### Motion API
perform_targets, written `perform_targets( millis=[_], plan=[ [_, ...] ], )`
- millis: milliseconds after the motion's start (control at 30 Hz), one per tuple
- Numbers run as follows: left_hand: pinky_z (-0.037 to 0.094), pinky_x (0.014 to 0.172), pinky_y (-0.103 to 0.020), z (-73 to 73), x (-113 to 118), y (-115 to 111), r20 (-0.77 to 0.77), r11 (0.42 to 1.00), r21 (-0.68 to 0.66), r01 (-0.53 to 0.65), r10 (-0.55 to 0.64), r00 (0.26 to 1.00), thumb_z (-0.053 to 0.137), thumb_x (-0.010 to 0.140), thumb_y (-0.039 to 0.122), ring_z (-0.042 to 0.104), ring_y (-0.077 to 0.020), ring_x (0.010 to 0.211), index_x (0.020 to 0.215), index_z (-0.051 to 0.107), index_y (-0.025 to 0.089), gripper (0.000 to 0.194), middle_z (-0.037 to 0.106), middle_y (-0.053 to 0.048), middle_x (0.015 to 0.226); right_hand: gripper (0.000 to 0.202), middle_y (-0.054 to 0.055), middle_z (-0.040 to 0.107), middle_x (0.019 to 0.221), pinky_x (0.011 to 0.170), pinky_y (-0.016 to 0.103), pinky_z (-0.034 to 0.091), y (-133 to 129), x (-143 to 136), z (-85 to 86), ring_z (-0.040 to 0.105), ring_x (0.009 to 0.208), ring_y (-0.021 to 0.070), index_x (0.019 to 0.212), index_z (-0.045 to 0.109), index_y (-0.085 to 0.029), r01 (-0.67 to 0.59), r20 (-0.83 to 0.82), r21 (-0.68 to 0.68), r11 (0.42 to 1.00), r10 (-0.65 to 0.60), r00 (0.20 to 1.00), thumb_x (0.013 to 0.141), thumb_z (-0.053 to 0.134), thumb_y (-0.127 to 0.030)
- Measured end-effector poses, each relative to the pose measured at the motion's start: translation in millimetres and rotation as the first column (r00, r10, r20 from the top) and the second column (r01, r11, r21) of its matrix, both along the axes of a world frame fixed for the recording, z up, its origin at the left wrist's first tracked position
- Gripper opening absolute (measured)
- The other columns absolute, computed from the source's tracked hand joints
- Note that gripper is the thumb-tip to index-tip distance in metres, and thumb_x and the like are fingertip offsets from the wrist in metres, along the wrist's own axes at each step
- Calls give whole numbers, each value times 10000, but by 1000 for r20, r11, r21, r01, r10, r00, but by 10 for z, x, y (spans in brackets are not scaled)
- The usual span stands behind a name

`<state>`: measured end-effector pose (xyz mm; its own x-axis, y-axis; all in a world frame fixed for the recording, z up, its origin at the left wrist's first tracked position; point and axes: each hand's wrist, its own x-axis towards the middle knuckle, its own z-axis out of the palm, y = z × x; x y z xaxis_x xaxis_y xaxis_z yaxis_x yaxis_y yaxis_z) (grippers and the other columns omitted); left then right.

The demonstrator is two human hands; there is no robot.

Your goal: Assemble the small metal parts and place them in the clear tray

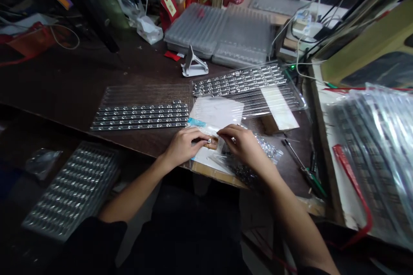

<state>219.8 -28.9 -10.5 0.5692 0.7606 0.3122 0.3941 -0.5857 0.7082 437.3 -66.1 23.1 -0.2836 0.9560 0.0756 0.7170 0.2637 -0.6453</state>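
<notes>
My left hand (187, 143) pinches a tiny shiny metal part (209, 141) at the edge of a small brown block (212, 143). Across from it, my right hand (240, 141) is closed, thumb and fingertips together above the block's right side; whatever it grips is too small to make out. The block lies on a white sheet (219, 111) at the table's front edge. Under and beside my right hand spreads a clear bag of small shiny parts (266, 148). Left of my left hand is a clear ridged tray (145, 94), its front rows filled with metal parts.
A second tray of metal parts (238, 79) lies behind the sheet, with a white strip (280, 107) across it. A white folding stand (194, 65) and stacked clear trays (196, 28) are farther back. A green-handled screwdriver (314, 182) lies right. More filled trays (72, 189) sit lower left.
</notes>
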Motion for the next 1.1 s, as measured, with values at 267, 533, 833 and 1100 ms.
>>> perform_targets(
  millis=[267,533,833,1100],
  plan=[
    [524,810,-320,12,-15,-11,75,997,19,-73,71,995,651,881,168,681,-189,869,910,709,200,72,744,-38,912,225,75,702,987,756,275,487,-37,-213,-103,657,869,196,1042,720,-173,25,237,5,1000,-26,971,934,524,-156],
    [494,871,-361,-20,-164,-81,-216,983,87,-159,174,961,632,891,191,643,-229,980,1021,660,227,138,722,-35,1033,219,108,669,1007,789,307,464,-102,-379,-78,609,911,220,1072,688,-149,-157,429,37,987,126,894,984,488,-165],
    [501,816,-335,84,161,-140,46,982,64,-175,172,984,689,859,206,664,-203,869,899,667,200,46,733,-40,909,171,78,710,1010,690,286,450,-47,73,71,664,859,220,1020,721,-203,56,380,-64,996,-27,925,897,651,-298],
    [478,792,-337,30,271,-143,-31,991,5,-137,137,990,697,841,184,651,-207,861,871,669,203,46,729,-30,879,140,122,728,920,614,295,400,-88,139,100,671,784,249,881,710,-194,25,420,-156,987,43,906,917,575,-206]
  ],
)
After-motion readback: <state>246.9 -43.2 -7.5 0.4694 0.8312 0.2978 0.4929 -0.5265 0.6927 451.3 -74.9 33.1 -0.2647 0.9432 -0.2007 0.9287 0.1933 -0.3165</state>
